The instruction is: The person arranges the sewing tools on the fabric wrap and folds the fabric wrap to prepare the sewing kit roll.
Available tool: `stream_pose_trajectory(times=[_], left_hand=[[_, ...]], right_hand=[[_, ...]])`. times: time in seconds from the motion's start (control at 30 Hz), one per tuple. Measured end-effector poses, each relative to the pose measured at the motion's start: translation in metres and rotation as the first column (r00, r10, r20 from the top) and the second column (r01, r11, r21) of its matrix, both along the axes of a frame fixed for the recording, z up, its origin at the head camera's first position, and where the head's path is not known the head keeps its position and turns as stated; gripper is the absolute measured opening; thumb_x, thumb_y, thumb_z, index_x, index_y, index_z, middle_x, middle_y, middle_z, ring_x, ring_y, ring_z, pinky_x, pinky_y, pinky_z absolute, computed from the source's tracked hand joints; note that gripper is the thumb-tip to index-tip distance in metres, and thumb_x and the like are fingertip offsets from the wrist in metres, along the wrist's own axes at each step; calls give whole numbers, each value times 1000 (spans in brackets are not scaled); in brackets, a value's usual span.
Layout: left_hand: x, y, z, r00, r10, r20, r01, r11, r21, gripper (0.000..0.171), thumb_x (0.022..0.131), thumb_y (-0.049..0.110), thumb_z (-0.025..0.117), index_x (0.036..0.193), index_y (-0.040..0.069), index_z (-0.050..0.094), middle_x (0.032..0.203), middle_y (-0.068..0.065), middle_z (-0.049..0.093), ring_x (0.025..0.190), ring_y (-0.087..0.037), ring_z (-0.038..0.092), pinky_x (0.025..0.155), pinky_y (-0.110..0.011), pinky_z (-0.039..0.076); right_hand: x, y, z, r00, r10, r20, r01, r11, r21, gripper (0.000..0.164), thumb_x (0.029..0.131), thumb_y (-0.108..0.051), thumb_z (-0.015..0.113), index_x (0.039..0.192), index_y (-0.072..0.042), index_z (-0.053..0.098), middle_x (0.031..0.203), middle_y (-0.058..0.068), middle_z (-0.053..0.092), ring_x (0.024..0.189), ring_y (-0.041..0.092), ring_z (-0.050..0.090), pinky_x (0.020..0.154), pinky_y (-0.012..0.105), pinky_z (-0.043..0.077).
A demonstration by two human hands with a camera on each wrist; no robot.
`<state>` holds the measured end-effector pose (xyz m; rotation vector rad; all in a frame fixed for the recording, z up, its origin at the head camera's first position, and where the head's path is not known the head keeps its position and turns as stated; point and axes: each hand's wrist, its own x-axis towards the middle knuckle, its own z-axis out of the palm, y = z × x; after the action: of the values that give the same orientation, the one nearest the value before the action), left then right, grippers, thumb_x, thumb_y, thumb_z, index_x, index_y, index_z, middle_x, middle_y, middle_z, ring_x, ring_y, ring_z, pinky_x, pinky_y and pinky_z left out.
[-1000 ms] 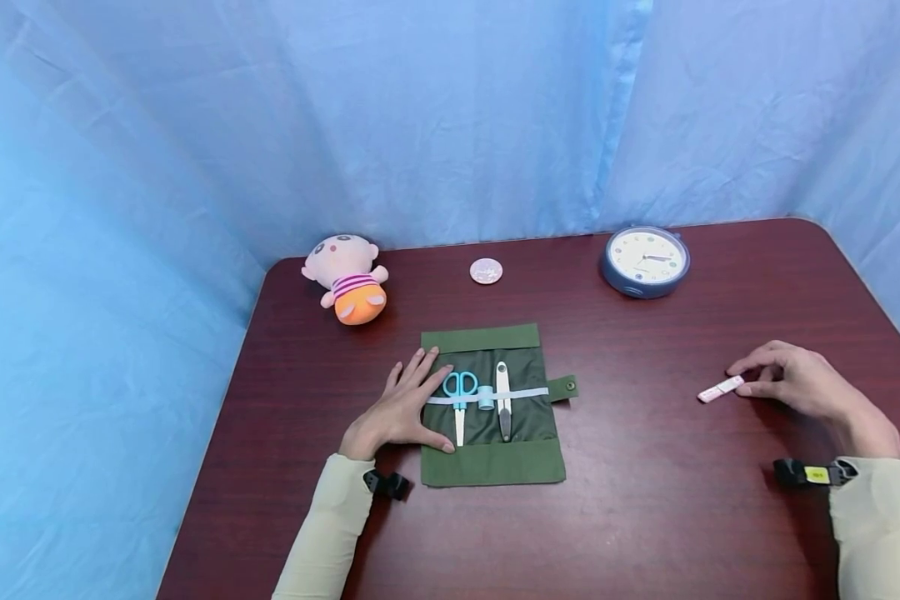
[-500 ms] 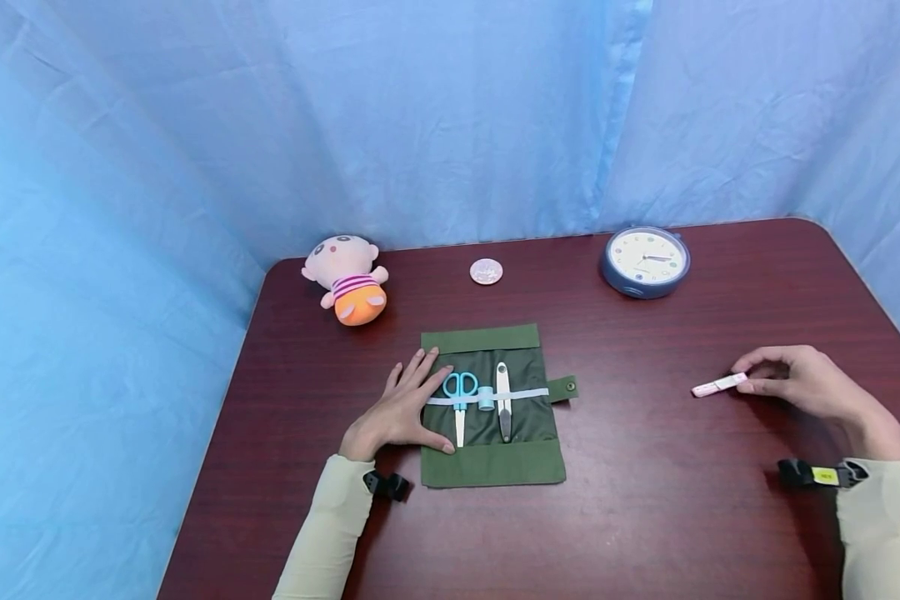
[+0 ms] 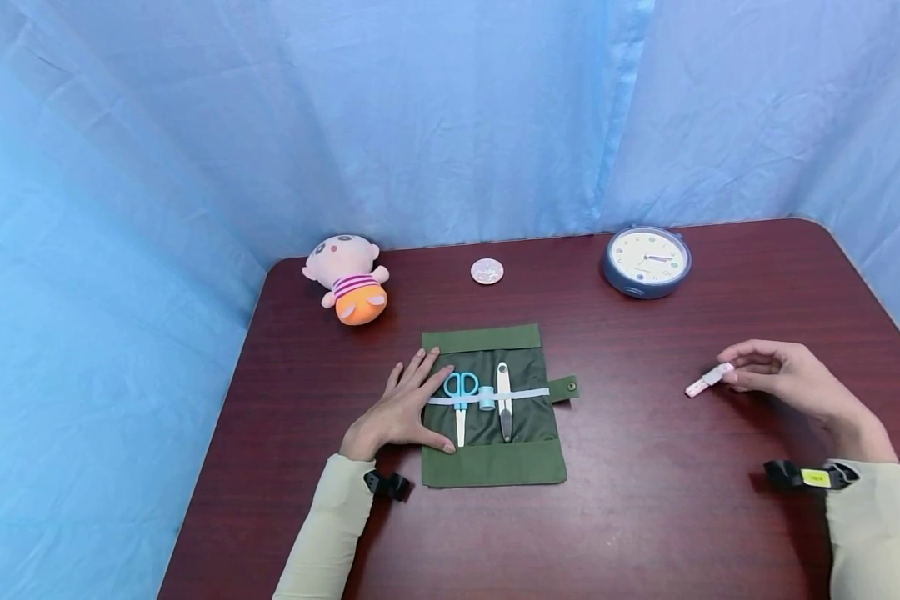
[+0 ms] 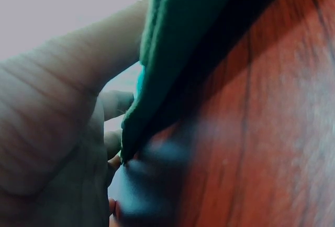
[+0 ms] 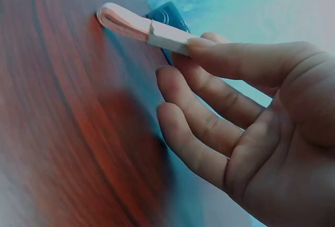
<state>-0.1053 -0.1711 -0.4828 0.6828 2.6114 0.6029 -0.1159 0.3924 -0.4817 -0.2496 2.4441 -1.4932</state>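
Observation:
My left hand (image 3: 401, 410) lies with fingers spread on the left edge of an unfolded green fabric pouch (image 3: 487, 463). Under the pouch's pale elastic strap sit light-blue scissors (image 3: 461, 390), a small light-blue cylinder (image 3: 486, 397) and a slim white-and-grey tool (image 3: 504, 400). Seen from the left wrist, the pouch edge (image 4: 172, 44) stands beside the palm. Over the table's right side, my right hand (image 3: 802, 383) pinches a folded pink tape measure (image 5: 123, 22) between thumb and fingers. A whitish band (image 5: 167, 41) wraps the tape near the thumb; its far end points leftward in the head view.
A plush doll (image 3: 348, 283) lies at the back left of the dark red table (image 3: 607, 517). Behind the pouch is a shiny round disc (image 3: 487, 271). A blue-rimmed clock (image 3: 647, 260) is at the back right, before blue curtains (image 3: 450, 117).
My right hand has shifted slightly left with the tape measure, which has turned in the fingers, its far end now lower left. The left hand and the pouch have stayed put.

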Motion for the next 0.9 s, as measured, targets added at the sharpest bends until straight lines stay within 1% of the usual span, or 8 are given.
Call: stream_pose_trajectory(times=[0.07,0.17,0.27,0.37,0.53,0.6,0.73,0.9], left_hand=[[0,0,0,1000,1,0,-1,1000,0,117,68,56,87,161,19,25,172,-10,1,159,-34,-3,124,-65,2],[0,0,0,1000,3,1,-3,1000,-3,118,68,56,87,161,19,25,172,-9,1,159,-34,-3,124,-65,3],[0,0,0,1000,3,0,-3,1000,-5,118,68,56,87,161,19,25,172,-10,1,159,-34,-3,124,-65,3],[0,0,1,1000,1,-1,-1,1000,-7,118,68,56,87,161,19,25,172,-10,1,159,-34,-3,124,-65,3],[0,0,1,1000,-1,-3,1,1000,-8,118,68,56,87,161,19,25,172,-10,1,159,-34,-2,124,-65,3],[0,0,1,1000,0,-4,0,1000,-5,118,68,56,87,161,18,25,172,-10,1,159,-35,-2,124,-65,3],[0,0,1,1000,0,-9,0,1000,-5,118,68,56,87,161,18,26,172,-10,2,159,-35,-2,124,-66,4],[0,1,1,1000,-3,-17,2,1000,-8,118,68,56,87,160,18,26,171,-11,3,159,-35,-1,124,-66,4]], right_hand=[[0,-3,0,1000,-10,28,12,999,-53,27,94,-1,65,119,9,60,92,-9,77,78,9,73,67,26,61],[0,-8,-3,999,-15,40,21,989,-148,28,95,4,62,120,13,57,94,-5,77,80,12,75,70,30,62],[-1,-12,-6,999,-14,36,21,979,-204,26,96,4,61,121,11,59,96,-6,76,81,12,75,69,31,62],[-2,-17,-8,1000,-8,29,13,982,-189,25,97,2,60,121,8,59,96,-8,75,80,11,75,68,31,62],[-6,-28,-5,996,-77,33,80,994,-77,32,97,-9,64,123,9,57,92,-12,74,79,9,74,68,30,62],[-8,-32,-2,996,-83,26,85,995,-57,34,98,-10,64,124,10,57,91,-12,74,79,9,74,68,29,62],[-13,-40,5,998,-69,3,70,996,-58,32,98,-10,63,124,9,58,90,-9,75,79,10,74,67,29,61],[-19,-53,11,997,-80,4,80,995,-67,31,97,-10,64,123,6,61,88,-10,75,79,9,73,67,30,61]])
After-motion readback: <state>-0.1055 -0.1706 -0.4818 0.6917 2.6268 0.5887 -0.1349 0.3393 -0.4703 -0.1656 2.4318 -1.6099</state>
